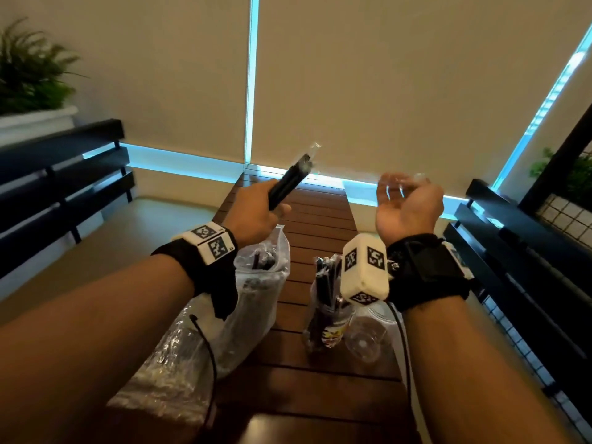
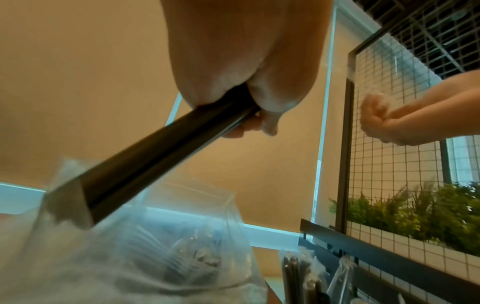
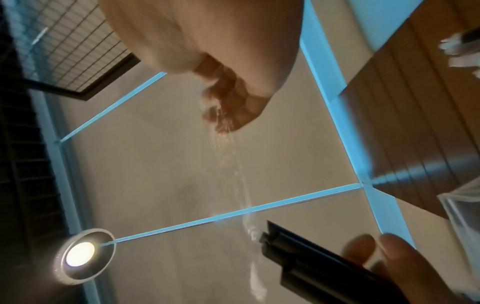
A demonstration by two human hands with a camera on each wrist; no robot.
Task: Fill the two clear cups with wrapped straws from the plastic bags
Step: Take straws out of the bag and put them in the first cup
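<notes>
Straws, a black bundle in clear wrap, sit in the left hand, whose fingers curl tight round the lower part of the bundle; its top end points up and away from the person, with a bit of clear wrap sticking out past the black tips. From the left wrist view the bundle runs down from the closed fist toward an open plastic bag below it. The right hand is raised beside the left, palm turned toward the person, fingers loosely curled round a scrap of clear film; the right wrist view shows thin clear film trailing from those curled fingers, blurred, so how firmly it is pinched I cannot tell. On the slatted wooden table below the hands lies the bag, mouth open, with more dark straws inside; a second crinkled bag lies nearer the person under the left forearm. To the right of the first bag stands a clear cup with a coloured print, holding wrapped black straws upright. Just beside it, to its right, is another clear cup, partly hidden by the right wrist's marker block. Dark benches flank the table, and a fern stands far left.
</notes>
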